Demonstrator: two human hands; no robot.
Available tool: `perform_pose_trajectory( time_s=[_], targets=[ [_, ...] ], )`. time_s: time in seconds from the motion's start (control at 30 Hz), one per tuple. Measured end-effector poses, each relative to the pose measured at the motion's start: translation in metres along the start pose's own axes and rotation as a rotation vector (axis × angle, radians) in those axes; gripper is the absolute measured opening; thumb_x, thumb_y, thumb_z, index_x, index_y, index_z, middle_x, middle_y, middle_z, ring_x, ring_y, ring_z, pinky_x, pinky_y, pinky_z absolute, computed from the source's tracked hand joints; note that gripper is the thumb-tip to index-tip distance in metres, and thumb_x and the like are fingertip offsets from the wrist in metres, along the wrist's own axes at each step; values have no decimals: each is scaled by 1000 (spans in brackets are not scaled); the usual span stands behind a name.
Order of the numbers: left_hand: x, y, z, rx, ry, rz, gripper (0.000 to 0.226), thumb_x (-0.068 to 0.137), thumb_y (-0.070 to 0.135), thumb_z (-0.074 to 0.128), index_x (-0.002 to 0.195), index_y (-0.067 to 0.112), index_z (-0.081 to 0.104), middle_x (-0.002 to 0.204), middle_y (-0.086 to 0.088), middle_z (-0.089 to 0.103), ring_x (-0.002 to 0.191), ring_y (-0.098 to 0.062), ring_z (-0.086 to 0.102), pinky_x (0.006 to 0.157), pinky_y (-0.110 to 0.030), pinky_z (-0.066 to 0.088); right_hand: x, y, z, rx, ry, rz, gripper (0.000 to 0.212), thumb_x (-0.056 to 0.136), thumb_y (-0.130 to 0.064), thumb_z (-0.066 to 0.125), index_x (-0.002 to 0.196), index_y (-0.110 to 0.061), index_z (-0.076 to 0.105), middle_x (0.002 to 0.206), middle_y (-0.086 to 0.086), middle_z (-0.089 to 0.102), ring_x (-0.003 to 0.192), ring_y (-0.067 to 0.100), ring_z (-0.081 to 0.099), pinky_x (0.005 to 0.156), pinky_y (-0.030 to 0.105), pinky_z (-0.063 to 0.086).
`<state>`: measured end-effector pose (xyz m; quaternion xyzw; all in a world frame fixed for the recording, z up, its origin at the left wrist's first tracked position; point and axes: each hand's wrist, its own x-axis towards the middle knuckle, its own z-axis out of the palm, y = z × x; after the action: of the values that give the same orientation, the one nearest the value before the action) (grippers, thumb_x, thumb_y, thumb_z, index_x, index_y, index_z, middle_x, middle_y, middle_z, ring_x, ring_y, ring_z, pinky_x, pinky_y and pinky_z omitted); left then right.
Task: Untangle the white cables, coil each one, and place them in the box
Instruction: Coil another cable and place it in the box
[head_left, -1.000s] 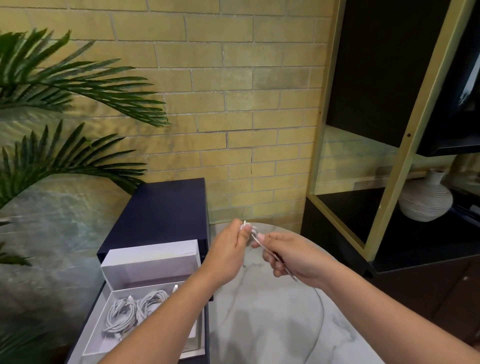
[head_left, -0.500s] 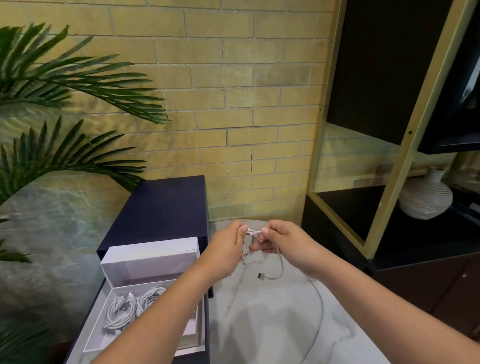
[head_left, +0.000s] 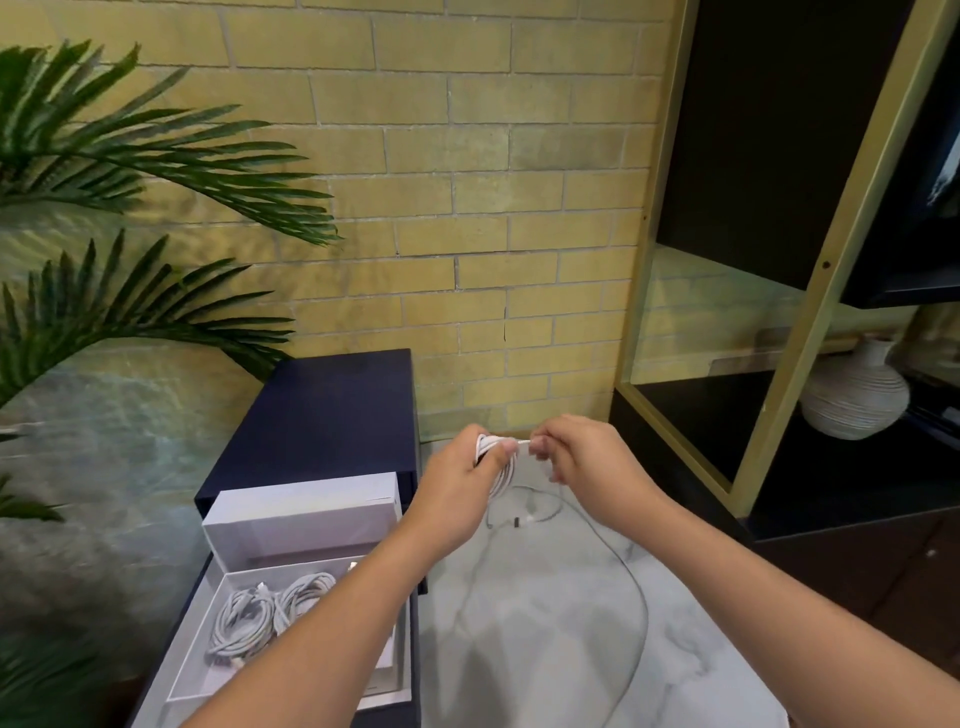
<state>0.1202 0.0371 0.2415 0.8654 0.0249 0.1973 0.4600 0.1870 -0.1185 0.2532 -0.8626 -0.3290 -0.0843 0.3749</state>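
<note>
White cable (head_left: 501, 470), partly wound into a small coil, held in the air above the marble table (head_left: 545, 623). The left hand (head_left: 457, 483) is closed around the coil, thumb pressed across its loops; the right hand (head_left: 582, 462) pinches the strand just beside the coil, fingertips together. The unwound remainder trails down over the table in a long arc toward the near edge, and a plug end (head_left: 522, 521) hangs just below the hands. Step in hand: coiling, apparently about midway. The next move calls for feeding the slack loop by loop without letting the coil spring open. Two coiled cables (head_left: 270, 613) already lie in the white box (head_left: 208, 660) at left, set on a dark blue cabinet (head_left: 322, 410). Behind: yellow brick wall (head_left: 467, 208), palm fronds (head_left: 130, 171) at left, a dark shelving unit (head_left: 779, 364) with a ribbed vase (head_left: 854, 395) at right.
</note>
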Motion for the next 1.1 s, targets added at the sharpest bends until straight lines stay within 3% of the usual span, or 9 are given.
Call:
perform_pose_trajectory(
  time_s=[0.07, 0.23, 0.4, 0.57, 0.73, 0.8, 0.9, 1.0, 1.1],
  targets=[
    [0, 4, 4, -88, 14, -34, 36, 97, 40, 49, 74, 13, 41, 62, 5, 41, 57, -12, 35, 52, -24, 29, -5, -1, 7, 139, 56, 71, 19, 97, -7, 47, 91, -6, 66, 84, 5, 62, 67, 14, 62, 65, 23, 53],
    [2, 9, 15, -347, 77, -155, 36, 96, 40, 51, 70, 16, 44, 55, 10, 37, 50, -9, 33, 51, -23, 30, -17, -2, 24, 246, 197, 96, 8, 96, -13, 53, 89, -13, 56, 81, 0, 63, 72, 7, 61, 65, 22, 52],
    [6, 9, 20, -448, 105, -255, 37, 97, 41, 49, 70, 16, 50, 53, 9, 42, 49, -6, 40, 51, -17, 37, -30, -8, 42, 301, 137, 66, 13, 95, -28, 55, 99, -16, 59, 92, -6, 64, 86, 6, 61, 74, 20, 51],
    [6, 4, 24, -572, 88, -325, 40, 99, 41, 46, 69, 14, 43, 48, 8, 35, 42, -6, 35, 47, -19, 33, -30, -15, 47, 509, 144, 194, 14, 87, -11, 66, 100, -12, 61, 92, -1, 69, 85, 8, 68, 79, 29, 58],
    [-2, 3, 24, -494, 1, -219, 43, 102, 35, 39, 64, 22, 53, 44, 16, 51, 47, 1, 50, 46, -6, 35, -27, -15, 44, 580, 148, 260, 20, 84, -1, 61, 98, -14, 64, 87, -1, 69, 79, 8, 66, 70, 20, 54],
    [-4, -2, 23, -443, -47, -199, 37, 102, 38, 37, 79, 22, 61, 60, 22, 62, 55, 11, 55, 51, -4, 37, -28, -12, 44, 577, 145, 265, 25, 85, 1, 57, 101, -15, 66, 90, 0, 69, 82, 11, 65, 72, 21, 54],
    [-5, -10, 21, -397, -108, -203, 31, 100, 47, 35, 101, 33, 64, 100, 19, 64, 91, 11, 55, 70, -9, 37, -28, -6, 43, 580, 148, 268, 29, 88, 0, 55, 104, -20, 69, 97, 2, 67, 88, 17, 64, 77, 29, 56],
    [-6, -13, 20, -362, -153, -196, 28, 101, 46, 33, 104, 39, 61, 103, 23, 61, 97, 13, 52, 73, -7, 36, -29, -4, 42, 657, 117, 274, 28, 89, 1, 52, 106, -14, 69, 98, 12, 68, 92, 30, 63, 83, 42, 55],
    [-8, -10, 17, -287, -157, -155, 26, 102, 40, 34, 102, 39, 60, 96, 23, 61, 84, 22, 53, 67, 2, 37, -29, -4, 39, 740, 80, 293, 24, 91, 3, 49, 107, -5, 65, 100, 21, 66, 90, 32, 64, 82, 40, 55]
  ],
)
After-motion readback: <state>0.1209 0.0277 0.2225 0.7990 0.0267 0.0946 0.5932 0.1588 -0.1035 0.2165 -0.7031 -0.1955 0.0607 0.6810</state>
